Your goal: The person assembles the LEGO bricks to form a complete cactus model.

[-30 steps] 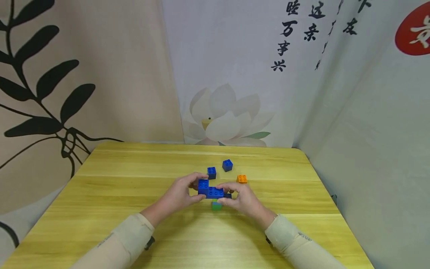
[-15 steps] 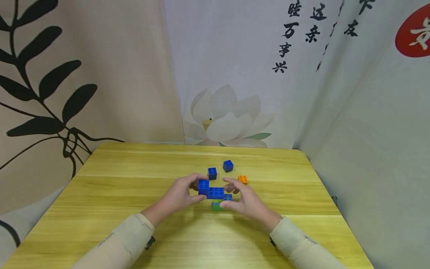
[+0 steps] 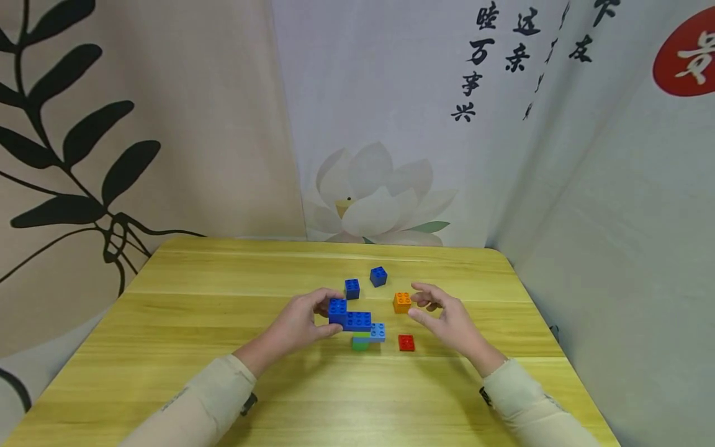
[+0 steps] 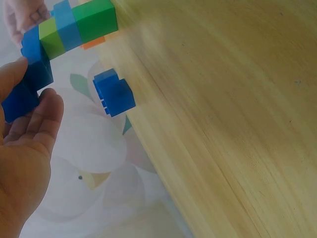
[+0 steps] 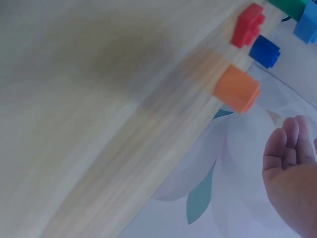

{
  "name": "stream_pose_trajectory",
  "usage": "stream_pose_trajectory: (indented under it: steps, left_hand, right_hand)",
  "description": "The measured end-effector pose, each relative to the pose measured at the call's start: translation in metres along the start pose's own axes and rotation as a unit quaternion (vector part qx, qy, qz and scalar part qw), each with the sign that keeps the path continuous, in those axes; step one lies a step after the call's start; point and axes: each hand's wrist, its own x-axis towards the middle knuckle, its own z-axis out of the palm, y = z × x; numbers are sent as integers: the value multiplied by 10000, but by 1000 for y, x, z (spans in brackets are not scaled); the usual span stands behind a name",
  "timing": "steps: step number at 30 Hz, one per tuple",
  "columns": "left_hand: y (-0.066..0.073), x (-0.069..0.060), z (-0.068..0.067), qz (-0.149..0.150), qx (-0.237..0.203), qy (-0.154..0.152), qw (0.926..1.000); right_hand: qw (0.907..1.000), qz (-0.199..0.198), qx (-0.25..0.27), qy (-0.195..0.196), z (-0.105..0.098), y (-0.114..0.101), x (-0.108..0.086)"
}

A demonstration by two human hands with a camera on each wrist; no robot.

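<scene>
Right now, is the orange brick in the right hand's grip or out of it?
Out: the orange brick stands on the table, and the right wrist view shows a gap between it and the right hand.

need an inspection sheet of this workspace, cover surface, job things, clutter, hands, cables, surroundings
Surface: light wood-look table, bare in front of the bricks.
Job's things: joined bricks in blues and greens; loose on the table are an orange brick, a red brick and two blue bricks.
Clutter: nothing seen.
Left grip: fingers and thumb on the blue end of the joined bricks.
Right grip: holds nothing, beside the orange brick.
Cables: nothing seen for certain.
Surroundings: printed hangings with dark leaves, a pale flower and written characters.
</scene>
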Motion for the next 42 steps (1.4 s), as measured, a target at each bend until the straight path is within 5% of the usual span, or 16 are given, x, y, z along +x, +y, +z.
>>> stream_pose_trajectory:
  steps: [6, 15, 28, 42]
  left_hand:
    - [1, 0, -1, -21, -25, -28, 10000]
    - [2, -1, -1, -117, -33, 2, 9999]
    - [1, -1, 0, -75, -78, -3, 9999]
    - [1, -1, 1, -42, -101, 15, 9999]
  right_hand:
    - [9982, 123, -349, -473, -5, 9, -9]
    - [9833, 436, -889, -1527, 3, 20, -17]
    - [9726, -260, -1680, -1586, 15, 20, -18]
    - [9722, -206, -1794, -1489, 24, 18, -14]
